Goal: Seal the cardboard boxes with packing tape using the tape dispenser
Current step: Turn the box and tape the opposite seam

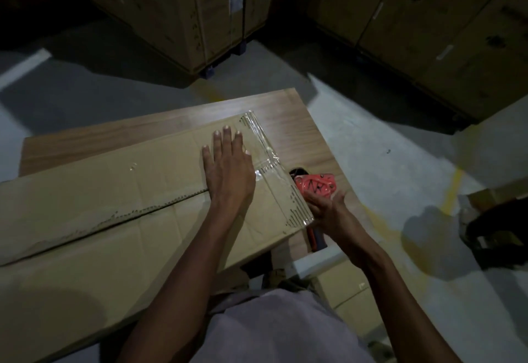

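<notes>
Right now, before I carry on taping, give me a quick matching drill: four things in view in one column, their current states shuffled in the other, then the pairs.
Things:
1. left hand
2. right hand
3. tape dispenser
4. centre seam

States:
A. red, at the box's right end on the wooden table
B. mostly untaped, flaps meeting along the cardboard box
C. flat, fingers spread, pressing the box top
D. curled on the dispenser

Pairs: 1-C, 2-D, 3-A, 4-B

Tape dispenser [313, 186] partly hidden behind box [114, 219]; box cut off left.
</notes>
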Motion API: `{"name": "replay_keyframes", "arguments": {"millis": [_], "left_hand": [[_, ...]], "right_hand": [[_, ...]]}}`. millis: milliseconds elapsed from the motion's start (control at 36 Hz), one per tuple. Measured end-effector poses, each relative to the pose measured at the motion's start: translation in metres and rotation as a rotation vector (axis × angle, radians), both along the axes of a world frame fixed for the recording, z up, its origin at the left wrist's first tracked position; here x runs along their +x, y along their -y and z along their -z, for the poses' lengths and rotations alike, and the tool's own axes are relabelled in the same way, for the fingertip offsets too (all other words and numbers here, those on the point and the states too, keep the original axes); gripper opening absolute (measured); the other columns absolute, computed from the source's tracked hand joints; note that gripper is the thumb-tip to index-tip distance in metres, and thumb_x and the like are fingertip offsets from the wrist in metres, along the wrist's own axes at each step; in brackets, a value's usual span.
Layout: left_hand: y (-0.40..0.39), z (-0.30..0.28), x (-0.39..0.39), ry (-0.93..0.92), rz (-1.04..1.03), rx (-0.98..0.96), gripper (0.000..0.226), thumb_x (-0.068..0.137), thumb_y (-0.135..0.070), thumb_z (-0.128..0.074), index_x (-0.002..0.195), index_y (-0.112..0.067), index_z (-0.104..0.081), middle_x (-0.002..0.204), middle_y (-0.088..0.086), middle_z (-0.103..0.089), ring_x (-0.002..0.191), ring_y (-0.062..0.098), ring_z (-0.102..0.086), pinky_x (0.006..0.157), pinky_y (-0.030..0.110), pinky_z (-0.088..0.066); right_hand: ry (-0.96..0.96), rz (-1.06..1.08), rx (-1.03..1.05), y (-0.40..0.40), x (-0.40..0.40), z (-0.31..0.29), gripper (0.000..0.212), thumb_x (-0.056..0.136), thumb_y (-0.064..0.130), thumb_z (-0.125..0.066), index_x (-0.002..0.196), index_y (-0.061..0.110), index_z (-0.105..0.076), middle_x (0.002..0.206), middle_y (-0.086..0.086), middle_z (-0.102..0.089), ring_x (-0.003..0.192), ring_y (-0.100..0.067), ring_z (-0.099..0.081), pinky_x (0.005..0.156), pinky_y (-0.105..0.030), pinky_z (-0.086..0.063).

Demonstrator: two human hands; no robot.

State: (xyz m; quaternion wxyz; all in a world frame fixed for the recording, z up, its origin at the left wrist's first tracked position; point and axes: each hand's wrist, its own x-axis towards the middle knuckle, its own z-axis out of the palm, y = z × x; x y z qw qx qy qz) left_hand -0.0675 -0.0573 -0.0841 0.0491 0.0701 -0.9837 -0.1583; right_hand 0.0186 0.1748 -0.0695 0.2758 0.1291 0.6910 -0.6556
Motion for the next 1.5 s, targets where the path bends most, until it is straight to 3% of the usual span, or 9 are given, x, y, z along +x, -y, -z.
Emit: {"name": "replay_keyframes", "arguments": {"millis": [139, 278, 361, 444, 750, 1000, 1139, 1444, 1500], "left_hand": [[0.001, 0.006, 0.000, -0.005, -0.001, -0.016, 0.054, 0.108, -0.035, -0.027, 0.160, -0.021, -0.024, 0.170, 0.003, -0.011, 0.157, 0.023, -0.007, 0.124, 0.049, -0.002], [-0.001, 0.008, 0.001, -0.014, -0.004, -0.018, 0.056, 0.107, -0.036, -0.024, 0.161, -0.021, -0.025, 0.170, 0.004, -0.013, 0.157, 0.024, -0.008, 0.124, 0.050, -0.004], [0.000, 0.008, 0.000, -0.003, 0.005, -0.031, 0.056, 0.107, -0.036, -0.023, 0.161, -0.021, -0.024, 0.170, 0.005, -0.011, 0.157, 0.025, -0.007, 0.125, 0.051, -0.004], [0.000, 0.007, 0.000, 0.009, 0.014, -0.046, 0.056, 0.108, -0.035, -0.024, 0.162, -0.020, -0.020, 0.171, 0.005, -0.008, 0.158, 0.025, -0.004, 0.125, 0.051, -0.003], [-0.004, 0.010, 0.000, 0.013, 0.013, -0.063, 0.058, 0.108, -0.038, -0.020, 0.163, -0.021, -0.011, 0.171, 0.004, 0.002, 0.157, 0.024, 0.005, 0.125, 0.050, 0.002], [-0.005, 0.009, -0.004, 0.031, -0.007, -0.082, 0.060, 0.106, -0.039, -0.009, 0.163, -0.018, -0.008, 0.171, 0.004, 0.003, 0.157, 0.025, 0.007, 0.126, 0.050, 0.002], [-0.006, 0.008, -0.003, 0.051, -0.034, -0.085, 0.059, 0.107, -0.038, -0.011, 0.163, -0.019, -0.010, 0.171, 0.003, 0.003, 0.157, 0.024, 0.006, 0.126, 0.050, 0.000], [-0.007, -0.001, -0.005, 0.011, -0.060, -0.046, 0.054, 0.109, -0.036, -0.020, 0.162, -0.023, -0.021, 0.171, -0.001, -0.006, 0.158, 0.020, -0.002, 0.126, 0.047, -0.003], [-0.006, -0.004, -0.006, -0.002, -0.055, -0.038, 0.053, 0.109, -0.036, -0.022, 0.161, -0.023, -0.024, 0.171, -0.001, -0.010, 0.157, 0.020, -0.005, 0.126, 0.047, -0.005]], "right_hand": [[-0.184, -0.094, 0.228, 0.027, 0.035, -0.012, 0.060, 0.104, 0.064, -0.026, 0.159, 0.041, -0.037, 0.121, 0.026, -0.062, 0.115, 0.010, -0.054, 0.105, -0.021, -0.042], [-0.270, -0.219, 0.652, 0.039, 0.029, -0.014, 0.046, 0.114, 0.036, -0.031, 0.152, 0.012, -0.042, 0.144, -0.030, -0.052, 0.135, -0.043, -0.049, 0.093, -0.033, -0.038], [-0.273, -0.300, 0.891, 0.049, 0.011, -0.016, 0.032, 0.114, 0.034, -0.030, 0.110, 0.010, -0.051, 0.128, -0.028, -0.057, 0.130, -0.044, -0.051, 0.093, -0.043, -0.043], [-0.334, -0.385, 0.983, 0.052, -0.015, -0.017, 0.036, 0.113, 0.027, -0.032, 0.127, 0.005, -0.057, 0.143, -0.027, -0.051, 0.145, -0.044, -0.039, 0.109, -0.054, -0.041], [-0.382, -0.514, 0.827, 0.102, -0.166, -0.016, 0.055, 0.116, 0.035, -0.023, 0.159, 0.002, -0.027, 0.173, -0.023, -0.006, 0.159, -0.044, 0.010, 0.127, -0.063, -0.010], [-0.324, -0.243, 0.668, 0.156, -0.213, -0.035, 0.047, 0.115, 0.025, -0.026, 0.151, -0.004, -0.040, 0.151, -0.025, -0.048, 0.140, -0.038, -0.046, 0.102, -0.031, -0.038], [-0.197, -0.087, 0.534, 0.161, -0.199, -0.036, 0.069, 0.115, 0.044, -0.025, 0.167, 0.015, 0.010, 0.161, -0.023, -0.041, 0.143, -0.040, -0.046, 0.114, -0.043, -0.038], [-0.404, -0.320, 0.633, 0.071, -0.071, -0.012, 0.066, 0.114, 0.038, -0.026, 0.167, 0.016, 0.007, 0.080, -0.004, -0.063, 0.070, -0.015, -0.061, 0.057, -0.023, -0.042], [-0.457, -0.267, 0.667, 0.058, -0.047, 0.002, 0.062, 0.114, 0.027, -0.033, 0.167, 0.011, -0.007, 0.095, -0.009, -0.067, 0.084, -0.024, -0.064, 0.068, -0.029, -0.047]]}}
